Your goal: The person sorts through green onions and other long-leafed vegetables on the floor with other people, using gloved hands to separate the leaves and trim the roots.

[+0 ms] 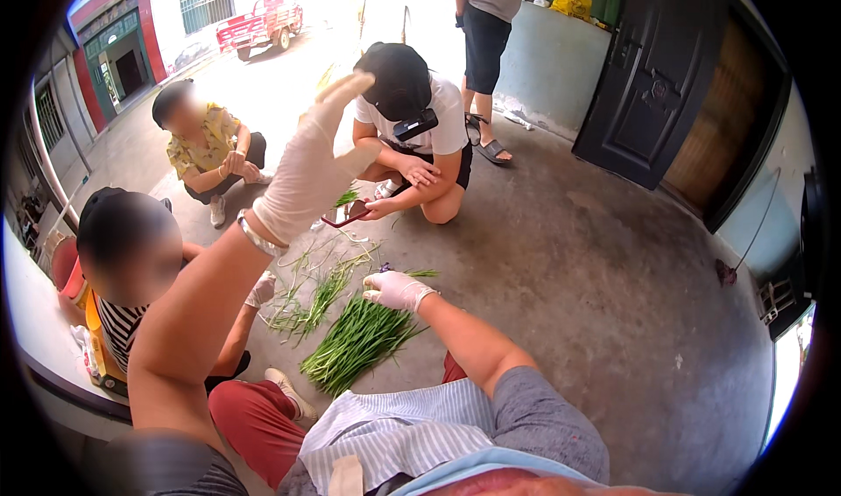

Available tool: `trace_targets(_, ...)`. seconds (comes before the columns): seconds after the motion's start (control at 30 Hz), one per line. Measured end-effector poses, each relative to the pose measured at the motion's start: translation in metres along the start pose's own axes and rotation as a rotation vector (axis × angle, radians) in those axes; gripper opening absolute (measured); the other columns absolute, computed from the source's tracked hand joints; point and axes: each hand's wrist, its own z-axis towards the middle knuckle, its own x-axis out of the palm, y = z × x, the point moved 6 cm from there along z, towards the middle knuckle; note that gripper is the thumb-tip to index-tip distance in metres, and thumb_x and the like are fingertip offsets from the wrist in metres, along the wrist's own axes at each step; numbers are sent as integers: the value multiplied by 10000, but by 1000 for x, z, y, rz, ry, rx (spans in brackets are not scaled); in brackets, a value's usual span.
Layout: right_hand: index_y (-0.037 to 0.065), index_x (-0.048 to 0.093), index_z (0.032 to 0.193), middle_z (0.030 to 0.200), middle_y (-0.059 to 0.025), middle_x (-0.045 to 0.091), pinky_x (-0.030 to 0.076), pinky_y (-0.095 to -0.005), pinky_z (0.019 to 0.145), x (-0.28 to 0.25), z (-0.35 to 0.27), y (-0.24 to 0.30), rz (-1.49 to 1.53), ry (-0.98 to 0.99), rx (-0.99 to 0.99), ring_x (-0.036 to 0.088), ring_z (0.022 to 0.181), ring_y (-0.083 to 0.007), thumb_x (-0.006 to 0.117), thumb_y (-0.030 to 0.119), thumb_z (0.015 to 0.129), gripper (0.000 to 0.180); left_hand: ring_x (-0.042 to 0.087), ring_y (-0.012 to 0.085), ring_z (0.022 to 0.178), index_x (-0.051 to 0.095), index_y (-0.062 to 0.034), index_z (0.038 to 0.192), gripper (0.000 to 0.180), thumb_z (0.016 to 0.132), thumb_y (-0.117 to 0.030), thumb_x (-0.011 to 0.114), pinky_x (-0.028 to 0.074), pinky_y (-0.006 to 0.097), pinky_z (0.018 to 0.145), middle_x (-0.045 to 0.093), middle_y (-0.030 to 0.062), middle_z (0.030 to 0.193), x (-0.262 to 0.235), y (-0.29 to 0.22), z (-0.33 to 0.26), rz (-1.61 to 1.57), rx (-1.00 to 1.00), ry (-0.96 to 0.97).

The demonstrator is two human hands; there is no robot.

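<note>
My left hand (pixel 317 168) in a white glove is raised high in front of me, fingers stretched out and nothing in it. Lower down, my right hand (pixel 399 291), also gloved, is over the top end of a thick bundle of long green chives (pixel 359 343) on the floor. Its fingers are drawn together beside a small dark purple thing (pixel 384 268); what they grip is too small to tell. Left of the bundle, looser chives (pixel 315 299) with pale stem ends lie scattered. A co-worker's gloved hand (pixel 261 289) is close to these loose stems.
A person in a cap (pixel 394 84) crouches opposite, holding a dark red phone-like object (pixel 347 214). Two more people (pixel 206 146) squat on the left, one close beside me. Someone stands behind, near a dark door (pixel 653 76). A red cargo tricycle (pixel 261 28) is outside.
</note>
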Motion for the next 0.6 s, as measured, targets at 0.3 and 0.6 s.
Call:
trace_targets(0.3,26,569,1283,1214,-212,627,454,-403,964,-4,3,-6,-89,158,59,595,1125,-353,554,382,939,495,562,128,1037,575,-22,1267,425,876,-108,716,462,267,906,613,86,1156,66,157,-296,-491,-1126,192)
trace_targets(0.6,-1,564,1291,1281,-171,616,433,-357,1013,40,11,-28,96,70,111,591,1173,-297,587,311,950,463,627,247,1099,613,46,1217,496,827,-232,743,469,326,966,659,181,1188,112,169,-513,-356,-1345,300)
